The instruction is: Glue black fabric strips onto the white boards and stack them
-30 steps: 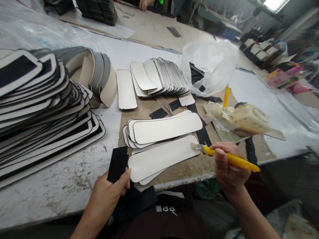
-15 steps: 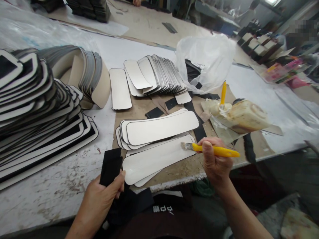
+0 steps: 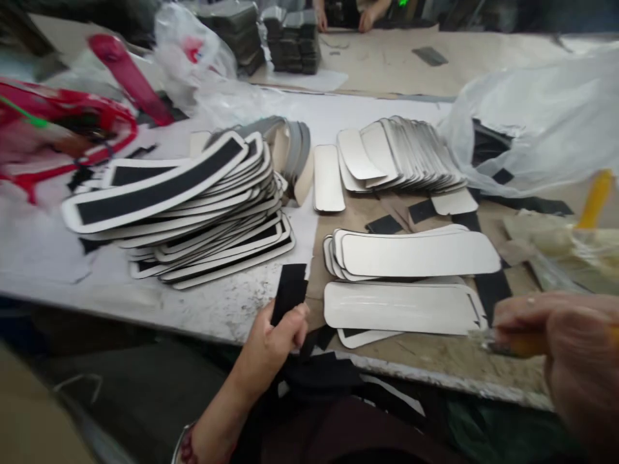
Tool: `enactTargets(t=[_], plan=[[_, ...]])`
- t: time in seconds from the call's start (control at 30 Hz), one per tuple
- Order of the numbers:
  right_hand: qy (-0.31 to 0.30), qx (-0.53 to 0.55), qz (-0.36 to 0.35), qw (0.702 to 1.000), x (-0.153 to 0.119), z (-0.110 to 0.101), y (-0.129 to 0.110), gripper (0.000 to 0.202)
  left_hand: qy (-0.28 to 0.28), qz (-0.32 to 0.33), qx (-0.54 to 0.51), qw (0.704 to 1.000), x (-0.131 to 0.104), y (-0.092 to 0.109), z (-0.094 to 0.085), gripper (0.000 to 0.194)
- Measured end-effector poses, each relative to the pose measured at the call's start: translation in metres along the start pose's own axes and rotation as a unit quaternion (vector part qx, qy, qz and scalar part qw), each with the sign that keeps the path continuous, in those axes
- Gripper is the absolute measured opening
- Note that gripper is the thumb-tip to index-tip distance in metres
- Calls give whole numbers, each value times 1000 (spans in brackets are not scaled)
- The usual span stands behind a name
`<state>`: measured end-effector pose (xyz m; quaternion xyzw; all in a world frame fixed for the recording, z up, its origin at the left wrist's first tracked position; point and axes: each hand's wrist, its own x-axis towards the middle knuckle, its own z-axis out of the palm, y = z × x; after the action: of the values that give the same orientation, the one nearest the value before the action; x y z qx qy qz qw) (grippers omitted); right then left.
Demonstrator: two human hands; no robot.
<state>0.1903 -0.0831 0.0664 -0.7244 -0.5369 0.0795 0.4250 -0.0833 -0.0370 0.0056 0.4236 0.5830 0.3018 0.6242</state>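
My left hand (image 3: 278, 341) is closed round several black strips (image 3: 291, 290) at the table's front edge. My right hand (image 3: 565, 348), blurred and close to the camera at the right, grips a yellow-handled paintbrush (image 3: 525, 341). The bristles sit just off the lower right corner of a white rounded panel (image 3: 396, 308), which has a wet-looking sheen and lies on another panel. Behind it lies a small fanned stack of similar white panels (image 3: 420, 253). Whether the bristles touch anything cannot be made out.
To the left rises a tall pile of white panels with black strips (image 3: 193, 206). Farther back are a row of white panels (image 3: 416, 154) and a clear plastic bag (image 3: 536, 122). A second yellow handle (image 3: 596, 200) stands at right. Another person's hands (image 3: 368, 16) show across the table.
The view has swung left, so things appear farther right. My right hand has drawn the brush off the panel's top toward its lower right corner. My left hand still holds the strips.
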Motion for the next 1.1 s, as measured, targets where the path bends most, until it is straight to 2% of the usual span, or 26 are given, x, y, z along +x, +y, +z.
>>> enactTargets(t=[0.07, 0.17, 0.23, 0.3, 0.33, 0.4, 0.5, 0.57, 0.67, 0.77, 0.8, 0.97, 1.1], plan=[[-139, 26, 3, 990, -2, 25, -17, 30, -75, -15, -59, 995, -9, 7, -5, 28], [-308, 117, 24, 944, -9, 67, -50, 20, -172, -25, -102, 979, -17, 13, -4, 29], [-371, 194, 76, 905, -16, 89, -66, 17, -208, -22, -125, 970, -20, 14, 0, 29], [-395, 235, 124, 880, -21, 101, -74, 20, -223, -20, -144, 964, -21, 13, 3, 26], [-392, 237, 136, 878, -23, 103, -74, 21, -225, -22, -148, 963, -21, 11, 4, 25], [-364, 221, 134, 895, -26, 100, -71, 22, -230, -25, -142, 962, -21, 8, 5, 26], [-294, 205, 112, 927, -26, 90, -62, 22, -231, -30, -120, 965, -19, 5, 6, 29], [-248, 225, 124, 934, -27, 85, -57, 24, -224, -30, -101, 969, -19, 5, 8, 31], [-228, 270, 165, 921, -33, 85, -53, 30, -215, -9, -68, 974, -19, 7, 14, 33], [-232, 289, 211, 905, -39, 84, -50, 36, -228, 14, -30, 973, -21, 5, 21, 37], [-215, 296, 225, 903, -39, 81, -49, 36, -235, 16, -15, 972, -22, 3, 22, 37], [-39, 399, 230, 887, -24, 53, -38, 26, -265, -14, 27, 964, -30, -13, 23, 35], [48, 363, 260, 894, -18, 33, -24, 28, -251, -38, 1, 967, -31, -18, 18, 37]])
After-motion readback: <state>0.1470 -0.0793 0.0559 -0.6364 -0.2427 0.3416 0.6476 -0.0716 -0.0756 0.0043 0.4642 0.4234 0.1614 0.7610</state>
